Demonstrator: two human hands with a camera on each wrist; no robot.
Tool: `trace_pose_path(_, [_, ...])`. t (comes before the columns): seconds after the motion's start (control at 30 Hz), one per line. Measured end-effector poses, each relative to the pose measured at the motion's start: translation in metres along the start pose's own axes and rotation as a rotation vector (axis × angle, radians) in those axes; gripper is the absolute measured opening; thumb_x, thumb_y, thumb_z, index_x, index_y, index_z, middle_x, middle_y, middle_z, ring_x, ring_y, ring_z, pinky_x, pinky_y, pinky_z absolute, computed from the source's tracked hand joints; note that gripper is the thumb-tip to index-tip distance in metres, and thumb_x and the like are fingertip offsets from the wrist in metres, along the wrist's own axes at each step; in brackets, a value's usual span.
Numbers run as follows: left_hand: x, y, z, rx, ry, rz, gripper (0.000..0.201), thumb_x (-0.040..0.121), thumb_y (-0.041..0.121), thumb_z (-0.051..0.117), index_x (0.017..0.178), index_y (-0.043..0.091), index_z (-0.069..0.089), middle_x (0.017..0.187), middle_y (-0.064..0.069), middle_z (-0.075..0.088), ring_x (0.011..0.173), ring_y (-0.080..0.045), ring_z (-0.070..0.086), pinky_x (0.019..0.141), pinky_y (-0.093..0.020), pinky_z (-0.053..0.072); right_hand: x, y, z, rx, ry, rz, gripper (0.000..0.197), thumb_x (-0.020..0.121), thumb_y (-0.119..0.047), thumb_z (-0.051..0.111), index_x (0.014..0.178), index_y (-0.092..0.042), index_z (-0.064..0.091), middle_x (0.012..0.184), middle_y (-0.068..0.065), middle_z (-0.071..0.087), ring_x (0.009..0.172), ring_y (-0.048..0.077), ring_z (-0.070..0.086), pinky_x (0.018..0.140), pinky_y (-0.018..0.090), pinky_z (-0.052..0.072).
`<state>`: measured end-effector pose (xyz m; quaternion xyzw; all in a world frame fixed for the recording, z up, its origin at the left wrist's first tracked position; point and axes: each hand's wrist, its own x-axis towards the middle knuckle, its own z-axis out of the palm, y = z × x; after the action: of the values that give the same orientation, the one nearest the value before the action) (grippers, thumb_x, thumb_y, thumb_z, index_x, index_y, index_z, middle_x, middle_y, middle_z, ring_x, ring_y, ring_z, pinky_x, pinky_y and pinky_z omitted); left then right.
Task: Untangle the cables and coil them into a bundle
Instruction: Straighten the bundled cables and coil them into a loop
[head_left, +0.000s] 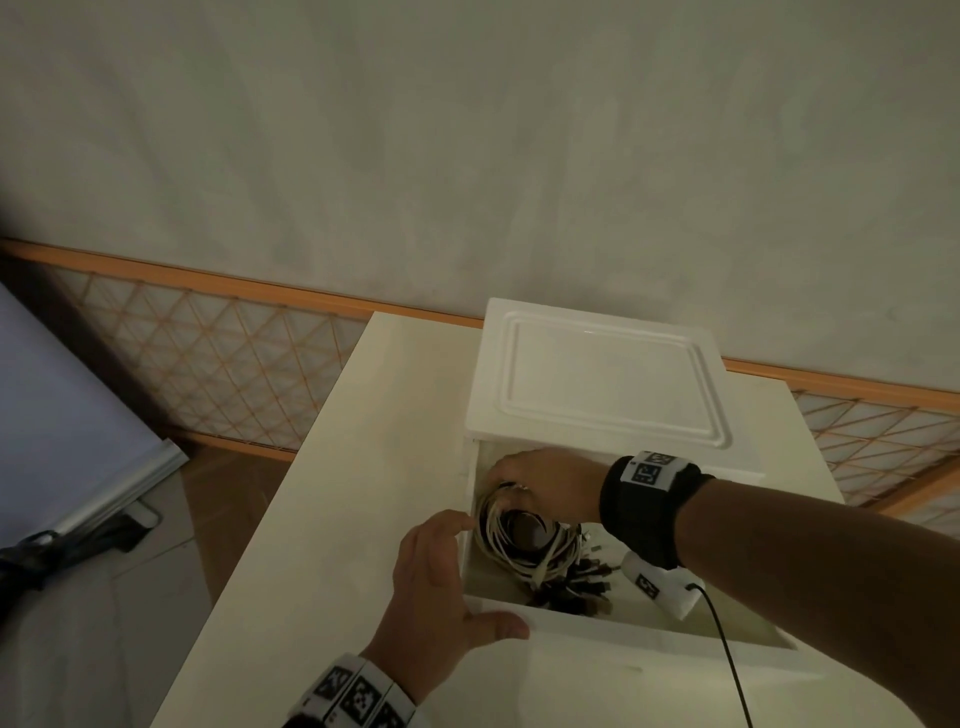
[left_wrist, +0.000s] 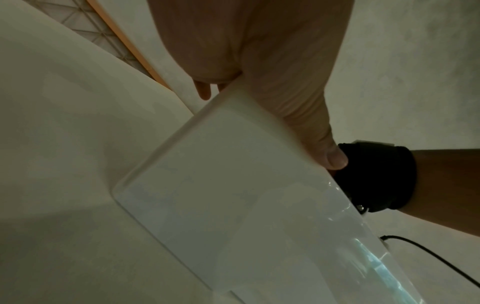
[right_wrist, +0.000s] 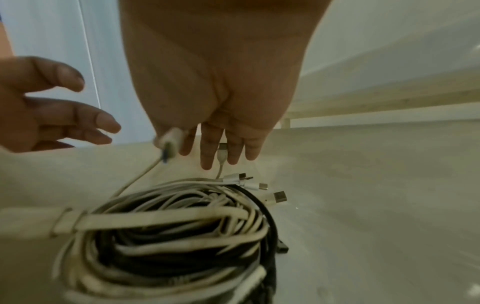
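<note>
Reaching into the open white box (head_left: 597, 364) on the tabletop (head_left: 332, 519), right hand (head_left: 545, 483) hangs w/ fingers (right_wrist: 207, 152) straight over the cable coil (head_left: 524, 540) at its 6 o'clock, left hand (head_left: 441, 587) flat on box's front edge.

A plain, pale grey-green wall (head_left: 467, 145) fills the upper part of the head view, under dim light. Along its foot runs an orange wooden rail (head_left: 208, 278) above a lattice panel (head_left: 218, 358) of crossed orange strips. A cream table (head_left: 332, 519) stands against it. At the left a white board (head_left: 62, 431) leans over a glossy brown floor (head_left: 218, 499), with a dark bag (head_left: 31, 561) beside it
</note>
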<state>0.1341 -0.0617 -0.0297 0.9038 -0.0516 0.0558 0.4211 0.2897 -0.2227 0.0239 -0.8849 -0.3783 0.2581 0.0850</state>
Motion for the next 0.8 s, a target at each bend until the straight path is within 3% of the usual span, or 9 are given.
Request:
trace_pose_path(0.1, [0.0,0.001,-0.001,-0.007,-0.009,-0.008,0.1,0.045,0.091,0.057,0.124,0.041,0.02,0.126,0.025,0.025,0.114,-0.013,0.035,0.096,-0.031,0.03,0.003,0.003,0.006,-0.167,0.033,-0.057,0.028,0.099,-0.025,0.043,0.122,-0.019,0.058,0.118,0.002,0.061,0.113,0.02,0.053,0.098,0.036,0.041])
trace_pose_path(0.17, [0.0,0.001,-0.001,-0.006,-0.022,-0.011,0.1,0.045,0.091,0.058,0.123,0.043,0.019,0.126,0.026,0.024,0.114,-0.007,0.031,0.096,-0.028,0.028,0.008,0.007,0.009,-0.316,0.014,-0.092,0.032,0.1,-0.02,0.041,0.126,-0.017,0.058,0.133,0.002,0.056,0.132,0.022,0.042,0.11,0.035,0.031])
trace_pose_path(0.23, [0.0,-0.001,0.0,-0.007,-0.029,-0.004,0.099,0.045,0.089,0.061,0.123,0.045,0.017,0.128,0.027,0.022,0.116,0.003,0.026,0.097,-0.026,0.026,0.009,0.007,0.012,-0.467,-0.002,-0.171,0.03,0.097,-0.02,0.049,0.123,-0.018,0.063,0.141,0.002,0.05,0.137,0.022,0.037,0.115,0.032,0.019])
trace_pose_path(0.3, [0.0,-0.001,0.0,-0.007,-0.034,0.001,0.099,0.046,0.088,0.061,0.124,0.045,0.016,0.128,0.027,0.021,0.116,0.003,0.024,0.098,-0.027,0.026,0.008,0.001,0.013,-0.615,0.011,-0.19,0.026,0.084,-0.035,0.066,0.107,-0.026,0.071,0.128,0.003,0.062,0.125,0.022,0.051,0.109,0.037,0.031])
trace_pose_path(0.33, [0.0,-0.001,0.0,-0.005,-0.038,0.0,0.099,0.046,0.089,0.06,0.124,0.046,0.016,0.128,0.027,0.021,0.115,0.001,0.026,0.098,-0.027,0.026,0.007,0.0,0.015,-0.646,0.068,-0.213,0.036,0.082,-0.045,0.064,0.111,-0.025,0.07,0.128,0.006,0.061,0.124,0.027,0.052,0.106,0.04,0.036])
trace_pose_path(0.43, [0.0,-0.001,0.0,0.003,-0.032,0.003,0.099,0.047,0.091,0.057,0.124,0.045,0.017,0.128,0.027,0.022,0.116,-0.006,0.03,0.097,-0.027,0.026,0.002,0.003,0.027,-0.489,-0.02,-0.067,0.087,0.083,-0.072,0.043,0.149,-0.017,0.024,0.157,0.015,0.014,0.145,0.034,0.009,0.114,0.053,0.014])
trace_pose_path(0.53, [0.0,0.0,0.0,-0.001,-0.037,-0.005,0.098,0.046,0.092,0.056,0.123,0.046,0.016,0.128,0.028,0.022,0.117,-0.009,0.031,0.099,-0.028,0.026,0.001,0.004,0.031,-0.59,-0.142,-0.039,0.109,0.074,-0.081,0.045,0.151,-0.013,0.007,0.158,0.014,0.007,0.145,0.033,-0.01,0.111,0.061,0.004])
trace_pose_path(0.63, [0.001,0.0,-0.002,0.0,-0.061,-0.008,0.097,0.045,0.093,0.054,0.122,0.047,0.015,0.128,0.028,0.021,0.118,0.001,0.026,0.098,-0.025,0.024,0.006,0.01,0.031,-0.556,-0.194,-0.057,0.11,0.074,-0.083,0.04,0.151,-0.011,0.006,0.157,0.016,0.013,0.146,0.034,-0.001,0.114,0.059,0.001])
trace_pose_path(0.8, [0.001,0.001,-0.004,-0.007,-0.081,-0.001,0.091,0.045,0.094,0.053,0.116,0.058,0.009,0.127,0.03,0.021,0.123,0.01,0.016,0.098,-0.021,0.023,0.012,0.014,0.041,-0.516,-0.191,-0.062,0.117,0.072,-0.08,0.05,0.151,-0.009,0.001,0.153,0.018,0.015,0.136,0.037,0.021,0.117,0.045,0.014])
